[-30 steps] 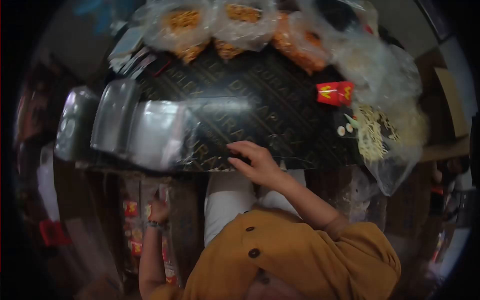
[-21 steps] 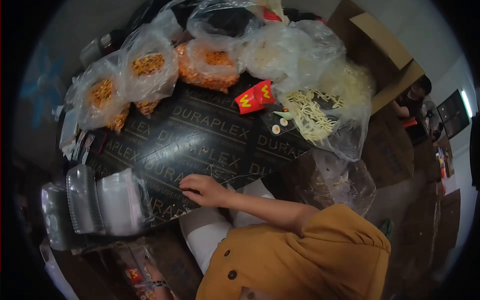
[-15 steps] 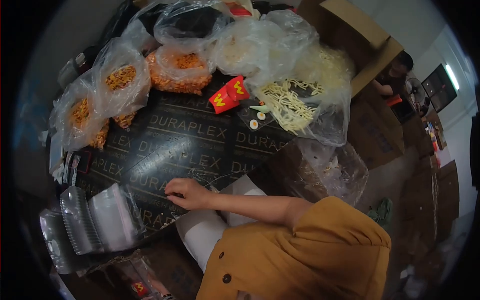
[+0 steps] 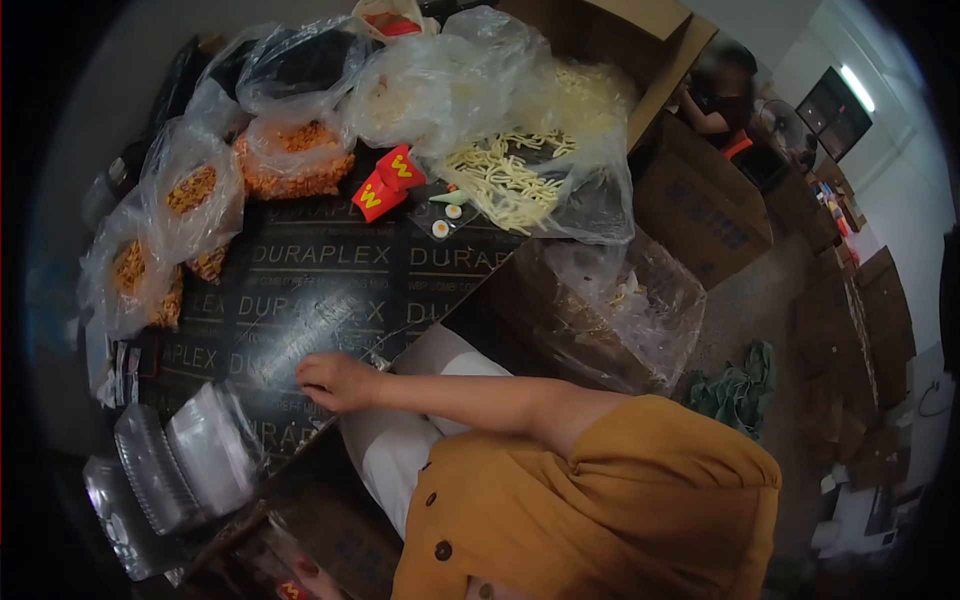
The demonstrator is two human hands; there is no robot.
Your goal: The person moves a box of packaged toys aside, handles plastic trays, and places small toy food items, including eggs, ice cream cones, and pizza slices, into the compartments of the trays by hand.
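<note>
My right hand (image 4: 340, 381) is over the near edge of the black table (image 4: 330, 285), its fingers curled together. Whatever they hold, if anything, is hidden. At the bottom edge, a blurred skin-coloured patch (image 4: 312, 574), perhaps my left hand, shows beside a red piece with a yellow mark (image 4: 291, 591) in an open carton; its fingers cannot be made out. Two red fries boxes with yellow W marks (image 4: 388, 183) lie across the table. Beside them are small fried-egg pieces (image 4: 441, 229), and pale fry-shaped sticks (image 4: 505, 180) spill from a clear bag.
Bags of small orange pieces (image 4: 297, 160) line the table's far left side. Stacked clear plastic sleeves (image 4: 210, 445) lie at the near left. A plastic-lined carton (image 4: 610, 310) stands right of my legs. Another person (image 4: 715, 95) is in the background, near a fan (image 4: 780, 122).
The view has shifted, so the table's things appear further left. My right hand stays near the table's edge with its fingers curled. The skin-coloured patch remains at the bottom.
</note>
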